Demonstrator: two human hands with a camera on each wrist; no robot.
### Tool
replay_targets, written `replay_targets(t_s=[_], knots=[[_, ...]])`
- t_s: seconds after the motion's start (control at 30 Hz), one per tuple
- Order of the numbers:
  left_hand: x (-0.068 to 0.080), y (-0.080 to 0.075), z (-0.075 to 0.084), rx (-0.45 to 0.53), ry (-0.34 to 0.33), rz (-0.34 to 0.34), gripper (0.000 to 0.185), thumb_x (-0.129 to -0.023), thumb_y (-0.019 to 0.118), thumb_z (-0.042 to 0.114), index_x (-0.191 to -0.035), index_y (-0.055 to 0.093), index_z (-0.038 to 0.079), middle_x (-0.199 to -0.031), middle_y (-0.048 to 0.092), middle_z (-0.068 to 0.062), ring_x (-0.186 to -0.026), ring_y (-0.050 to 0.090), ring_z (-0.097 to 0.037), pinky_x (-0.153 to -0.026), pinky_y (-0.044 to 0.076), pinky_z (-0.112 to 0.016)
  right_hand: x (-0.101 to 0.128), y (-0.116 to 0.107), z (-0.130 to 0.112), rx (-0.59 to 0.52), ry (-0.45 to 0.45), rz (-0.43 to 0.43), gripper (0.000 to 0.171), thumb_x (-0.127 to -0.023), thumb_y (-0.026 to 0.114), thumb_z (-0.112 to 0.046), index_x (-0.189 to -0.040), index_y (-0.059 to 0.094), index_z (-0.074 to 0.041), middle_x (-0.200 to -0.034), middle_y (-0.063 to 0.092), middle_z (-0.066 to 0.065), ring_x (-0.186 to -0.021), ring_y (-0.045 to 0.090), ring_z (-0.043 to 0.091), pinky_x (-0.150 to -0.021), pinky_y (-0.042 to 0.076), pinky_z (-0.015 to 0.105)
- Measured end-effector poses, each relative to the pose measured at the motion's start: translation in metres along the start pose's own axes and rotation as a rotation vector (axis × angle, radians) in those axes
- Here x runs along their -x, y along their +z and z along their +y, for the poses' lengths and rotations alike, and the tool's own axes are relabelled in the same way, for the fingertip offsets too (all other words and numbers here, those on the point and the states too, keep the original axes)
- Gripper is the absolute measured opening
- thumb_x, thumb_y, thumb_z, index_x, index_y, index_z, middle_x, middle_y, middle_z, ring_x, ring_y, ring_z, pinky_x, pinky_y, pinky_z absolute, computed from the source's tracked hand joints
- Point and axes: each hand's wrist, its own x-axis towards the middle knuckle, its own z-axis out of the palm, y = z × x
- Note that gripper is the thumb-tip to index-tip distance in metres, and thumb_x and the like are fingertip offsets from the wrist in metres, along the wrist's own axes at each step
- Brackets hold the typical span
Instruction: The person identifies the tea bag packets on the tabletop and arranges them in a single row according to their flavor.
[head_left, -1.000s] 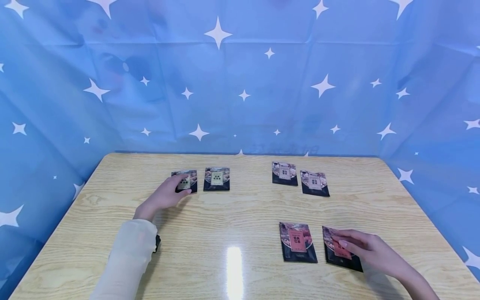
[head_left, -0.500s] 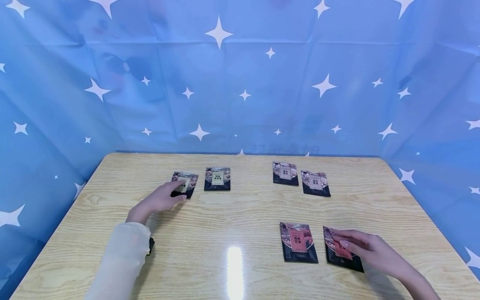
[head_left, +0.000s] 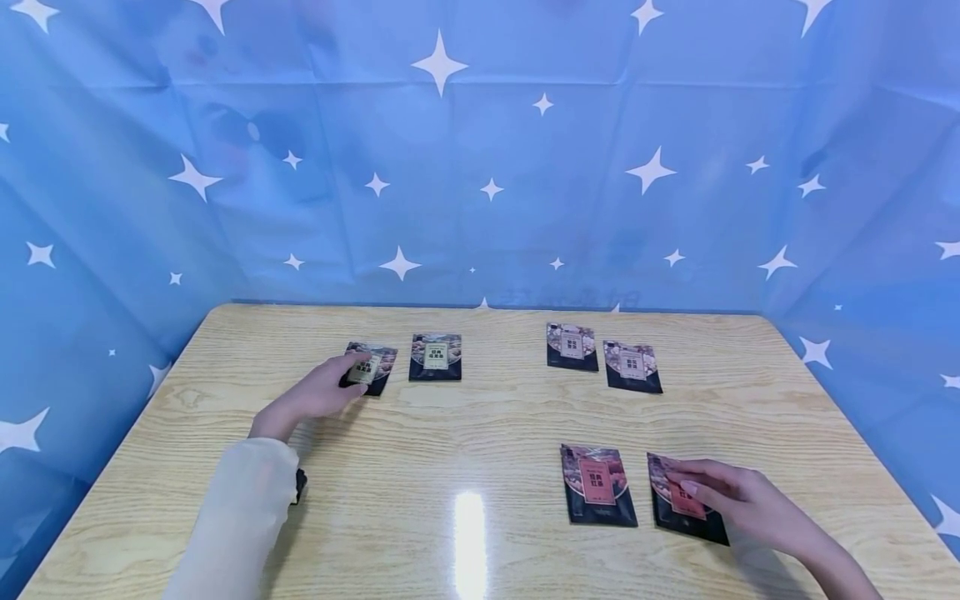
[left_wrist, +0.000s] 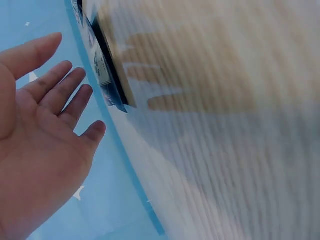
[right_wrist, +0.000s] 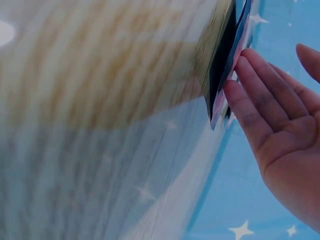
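Note:
At the far left of the table, in the head view, my left hand [head_left: 313, 395] hovers over a dark packet with a green label [head_left: 384, 362]. The left wrist view has this hand's fingers [left_wrist: 62, 95] loosely straight, with a gap between them and the packet [left_wrist: 103, 70]. At the near right, my right hand [head_left: 757, 503] lies over a dark packet with a red label [head_left: 686, 523]. In the right wrist view the straight fingertips [right_wrist: 235, 90] touch the packet's face, and the thumb stands away.
A second green-label packet [head_left: 436, 357] lies right of the left hand. Two packets with pale lilac labels [head_left: 572, 347] lie at the back right. Another red-label packet [head_left: 597, 486] is left of the right hand. A blue starry cloth [head_left: 480, 233] hangs behind the wooden table [head_left: 465, 433].
The left green-label packet has turned slightly and shifted a little toward me. My left hand has drawn back a bit to the left. My right hand keeps its place on the red-label packet.

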Motion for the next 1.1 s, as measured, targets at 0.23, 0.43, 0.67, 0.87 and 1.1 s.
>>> replay_targets(t_s=[0.23,0.43,0.67,0.87,1.1], knots=[[-0.009,-0.002,-0.007,0.057,-0.052,-0.056,0.055,-0.093,0.047,0.004,-0.143,0.025,-0.001,-0.145,0.019,-0.027,-0.132,0.013,-0.045,-0.102,0.017,-0.060,-0.001,0.000,0.000,-0.014,0.007,-0.006,0.037,-0.096,0.048,-0.015,-0.125,0.050,0.008,-0.119,0.052,0.030,-0.101,0.048,-0.011,-0.071,0.050,0.018],[-0.004,-0.003,-0.009,0.045,-0.030,-0.083,0.054,-0.093,0.046,0.004,-0.142,0.024,-0.002,-0.145,0.018,-0.028,-0.131,0.013,-0.046,-0.101,0.017,-0.061,-0.001,0.000,0.002,-0.005,-0.010,0.000,0.036,-0.096,0.048,-0.014,-0.125,0.051,0.007,-0.119,0.052,0.030,-0.101,0.048,-0.011,-0.071,0.050,0.018],[0.013,-0.002,-0.006,-0.005,0.018,-0.062,0.050,-0.094,0.046,0.004,-0.140,0.028,-0.006,-0.141,0.025,-0.030,-0.129,0.018,-0.048,-0.100,0.020,-0.061,-0.001,0.000,0.001,-0.006,0.006,0.001,0.036,-0.096,0.048,-0.015,-0.125,0.051,0.007,-0.119,0.052,0.030,-0.100,0.048,-0.012,-0.070,0.050,0.018],[0.032,0.000,-0.006,-0.054,0.048,-0.026,0.048,-0.093,0.046,0.004,-0.137,0.032,-0.009,-0.138,0.030,-0.031,-0.127,0.023,-0.049,-0.099,0.022,-0.060,0.000,0.000,0.000,0.004,0.015,0.014,0.036,-0.096,0.049,-0.015,-0.124,0.051,0.008,-0.118,0.053,0.030,-0.099,0.048,-0.012,-0.070,0.050,0.019],[0.054,0.003,-0.007,-0.056,0.053,-0.022,0.047,-0.094,0.048,0.006,-0.137,0.034,-0.007,-0.137,0.031,-0.031,-0.126,0.022,-0.050,-0.098,0.022,-0.063,0.000,0.000,-0.001,0.012,0.028,0.005,0.037,-0.096,0.049,-0.017,-0.125,0.051,0.007,-0.118,0.053,0.029,-0.098,0.049,-0.011,-0.069,0.050,0.018]])
